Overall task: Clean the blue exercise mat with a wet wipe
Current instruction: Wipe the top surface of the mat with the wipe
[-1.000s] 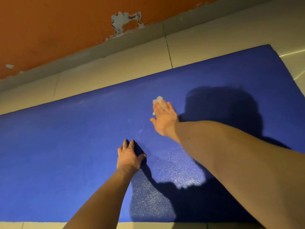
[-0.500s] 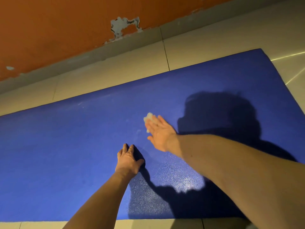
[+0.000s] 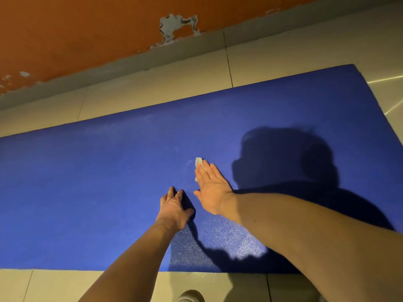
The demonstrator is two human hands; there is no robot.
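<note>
Pale floor tiles (image 3: 65, 284) run along the near side, and the blue exercise mat (image 3: 87, 192) begins just beyond them, its near edge straight and flat on the floor. Close to that edge a glistening patch (image 3: 218, 243) suggests wiping is already under way there. Further in, the left hand (image 3: 174, 209) rests flat on the mat, fingers close together and thumb out to the right, apparently steadying it. Just right of it and a little farther, the right hand (image 3: 212, 189) presses the wet wipe (image 3: 198, 162) to the mat under straight, closed fingers; only a small white corner shows past the fingertips. The step looks like mid-stroke scrubbing near the mat's middle. Next likely calls for flat pressure carried left or toward the far edge, where the dull surface looks untouched. Beyond lie a floor strip, the grey skirting (image 3: 196, 49) and the orange wall (image 3: 87, 29), so there is room.
</note>
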